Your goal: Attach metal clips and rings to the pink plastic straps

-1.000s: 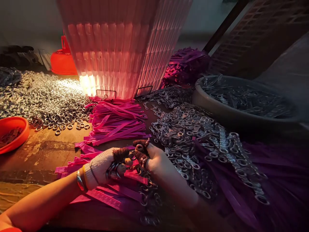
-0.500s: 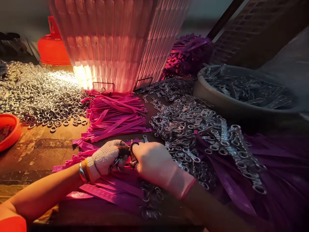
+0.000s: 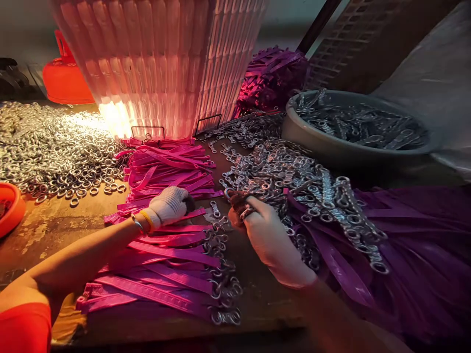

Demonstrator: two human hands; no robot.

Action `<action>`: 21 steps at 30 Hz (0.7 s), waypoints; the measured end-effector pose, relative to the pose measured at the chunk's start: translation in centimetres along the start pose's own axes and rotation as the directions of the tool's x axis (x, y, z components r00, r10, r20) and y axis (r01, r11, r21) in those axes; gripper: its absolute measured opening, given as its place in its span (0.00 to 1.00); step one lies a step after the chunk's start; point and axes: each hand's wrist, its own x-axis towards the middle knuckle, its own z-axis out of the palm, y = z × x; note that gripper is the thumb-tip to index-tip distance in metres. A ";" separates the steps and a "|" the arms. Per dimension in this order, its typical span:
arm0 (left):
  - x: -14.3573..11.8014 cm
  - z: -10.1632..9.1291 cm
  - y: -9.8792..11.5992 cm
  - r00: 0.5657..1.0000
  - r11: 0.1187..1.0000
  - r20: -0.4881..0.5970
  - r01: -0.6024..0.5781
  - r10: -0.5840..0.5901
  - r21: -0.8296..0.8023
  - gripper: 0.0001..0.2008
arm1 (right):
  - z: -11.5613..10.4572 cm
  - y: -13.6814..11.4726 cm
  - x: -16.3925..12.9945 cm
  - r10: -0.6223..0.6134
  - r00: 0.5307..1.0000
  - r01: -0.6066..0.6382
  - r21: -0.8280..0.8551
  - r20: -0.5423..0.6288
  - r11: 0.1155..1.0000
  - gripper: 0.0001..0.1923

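Note:
My left hand point(image 3: 168, 206), in a white knit glove with dark fingertips, rests on the stack of pink straps point(image 3: 162, 171), its fingers curled over a strap end. My right hand point(image 3: 267, 235), also gloved, sits at the edge of the heap of metal clasps point(image 3: 290, 179) and pinches a metal ring point(image 3: 228, 194) between dark fingertips. A row of pink straps with rings fitted point(image 3: 172, 274) lies in front of me between both hands. One loose clasp point(image 3: 215, 210) lies on the table between the hands.
A pile of loose silver rings point(image 3: 55, 152) covers the left of the wooden table point(image 3: 55, 223). A grey basin point(image 3: 316, 139) of metal parts stands at the right. A ribbed lit lamp shade point(image 3: 162, 63), an orange bowl point(image 3: 13, 208) and purple straps point(image 3: 405, 245) surround the work spot.
My hands were joined over a strap and ring; now they have parted. The left moved up onto the pink strap stack, the right went to the clasp heap. The view shifted right.

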 end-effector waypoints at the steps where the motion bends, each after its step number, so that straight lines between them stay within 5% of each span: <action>1: 0.2 0.8 -0.1 1.000 0.999 -0.010 -0.017 0.017 0.050 0.06 | 0.0 0.5 -0.1 0.011 1.000 -0.012 0.009 0.014 1.000 0.05; 6: 1.1 4.4 -0.1 1.000 0.995 -0.027 -0.001 0.004 0.098 0.08 | -0.1 2.7 -0.5 -0.050 0.990 0.063 -0.099 0.129 0.993 0.18; 10: 1.4 3.7 -0.2 0.999 0.995 0.046 0.021 -0.025 0.099 0.06 | -0.7 3.1 -0.7 -0.149 0.964 0.216 -0.318 0.221 0.923 0.23; 13: -0.2 2.0 -0.1 0.971 0.993 0.220 0.108 -0.094 -0.052 0.07 | -0.3 2.6 -0.8 -0.101 0.958 0.244 -0.574 0.270 0.782 0.20; 16: -2.5 1.2 0.3 0.906 0.886 0.392 0.307 -0.161 -0.347 0.13 | 0.8 1.7 -1.2 -0.022 0.945 0.279 -0.770 0.327 0.574 0.18; 21: -4.9 1.7 0.1 0.917 0.824 0.358 0.337 -0.178 -0.455 0.17 | 2.6 0.8 -1.7 -0.091 0.898 0.436 -0.838 0.431 0.328 0.12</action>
